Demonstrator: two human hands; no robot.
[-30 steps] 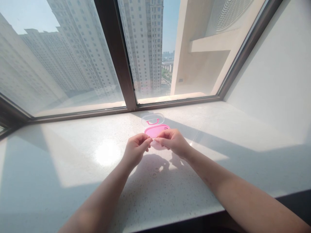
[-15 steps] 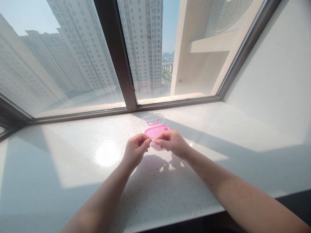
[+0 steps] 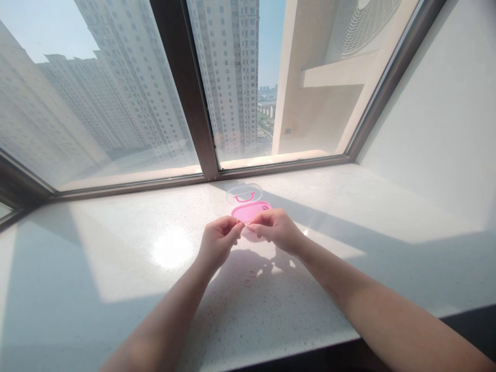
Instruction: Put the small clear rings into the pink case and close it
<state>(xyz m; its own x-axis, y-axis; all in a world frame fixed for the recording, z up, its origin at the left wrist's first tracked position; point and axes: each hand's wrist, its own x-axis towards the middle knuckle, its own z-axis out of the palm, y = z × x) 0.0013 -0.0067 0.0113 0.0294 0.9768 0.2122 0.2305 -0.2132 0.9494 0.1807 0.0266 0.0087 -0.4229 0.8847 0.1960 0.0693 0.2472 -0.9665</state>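
My left hand (image 3: 217, 242) and my right hand (image 3: 274, 229) are held together above the white stone windowsill (image 3: 116, 248), fingertips pinched and almost touching. Whatever they pinch between them is too small to make out. Just beyond the fingers lies a small pink case (image 3: 250, 210) with its clear lid (image 3: 244, 194) swung back towards the window. Two tiny clear rings (image 3: 248, 278) rest on the sill below my hands, in their shadow.
A dark window frame (image 3: 186, 93) runs behind the sill, with tall buildings outside. A white wall (image 3: 445, 129) closes the right side. The sill's front edge (image 3: 310, 349) is near my forearms. Sunlight falls in a bright patch left of my hands.
Both hands stay pinched together in nearly the same spot; the view has shifted slightly downward. Nothing else has moved.
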